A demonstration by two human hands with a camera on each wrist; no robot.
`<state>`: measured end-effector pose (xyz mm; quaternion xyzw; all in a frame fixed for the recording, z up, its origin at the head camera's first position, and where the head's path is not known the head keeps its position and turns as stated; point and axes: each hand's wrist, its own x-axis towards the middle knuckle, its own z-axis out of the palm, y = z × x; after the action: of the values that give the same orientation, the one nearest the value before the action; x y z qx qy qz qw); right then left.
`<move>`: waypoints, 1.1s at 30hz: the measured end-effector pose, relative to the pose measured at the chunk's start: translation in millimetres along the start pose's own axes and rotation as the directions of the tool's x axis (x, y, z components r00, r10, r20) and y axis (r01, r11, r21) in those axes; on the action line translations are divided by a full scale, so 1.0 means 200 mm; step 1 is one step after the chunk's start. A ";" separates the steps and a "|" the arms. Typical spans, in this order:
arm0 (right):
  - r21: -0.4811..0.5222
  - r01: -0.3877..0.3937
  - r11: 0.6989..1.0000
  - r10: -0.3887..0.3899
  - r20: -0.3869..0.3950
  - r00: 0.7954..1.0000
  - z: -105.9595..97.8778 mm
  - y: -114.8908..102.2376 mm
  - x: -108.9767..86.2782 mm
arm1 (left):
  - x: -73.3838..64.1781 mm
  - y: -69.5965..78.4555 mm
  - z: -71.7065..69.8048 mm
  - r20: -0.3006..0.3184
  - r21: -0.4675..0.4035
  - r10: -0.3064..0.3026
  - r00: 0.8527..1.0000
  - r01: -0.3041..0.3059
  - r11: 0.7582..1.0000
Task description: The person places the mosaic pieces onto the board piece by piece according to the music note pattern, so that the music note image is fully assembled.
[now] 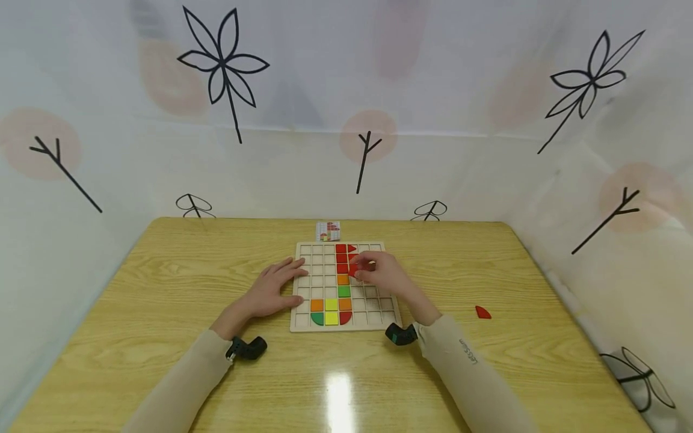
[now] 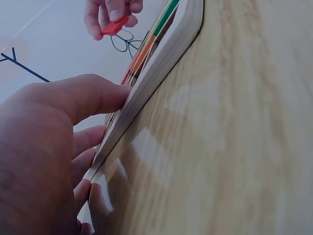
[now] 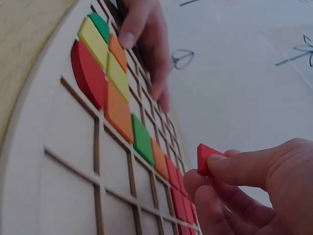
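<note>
A wooden grid board lies flat on the table. Spread fingers of my left hand rest on its left edge, with the thumb against the rim in the left wrist view. Over the board's upper middle, my right hand pinches a red tile between thumb and fingers. This tile is held above the grid; its full outline is partly covered. A column of red squares, an orange square and a green square runs down the grid. Below sit yellow squares, orange squares, a green quarter-round and a red quarter-round.
Behind the board lies a small printed card with a coloured pattern. A loose red quarter-round tile is on the table to the right. A patterned white cloth stands around the table's back and sides.
</note>
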<state>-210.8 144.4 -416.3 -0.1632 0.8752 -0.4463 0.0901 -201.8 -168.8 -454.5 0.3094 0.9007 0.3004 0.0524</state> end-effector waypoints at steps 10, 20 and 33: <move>-0.130 0.101 0.986 -0.094 0.060 0.994 0.17 -0.07 0.04 | 0.01 0.00 0.00 0.006 0.009 -0.010 1.000 0.010 1.000; -0.115 0.056 0.992 -0.041 0.126 0.991 0.24 -0.06 0.06 | 0.00 -0.01 0.01 -0.003 0.000 -0.007 1.000 0.007 1.000; -0.126 0.021 0.992 -0.006 0.125 0.992 0.25 -0.06 0.06 | 0.00 0.00 0.00 0.002 -0.001 -0.014 1.000 0.014 1.000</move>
<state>-204.1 95.4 -435.1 -0.2022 0.8934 -0.3793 0.1310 -202.0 -167.4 -454.6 0.3035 0.9026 0.3004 0.0554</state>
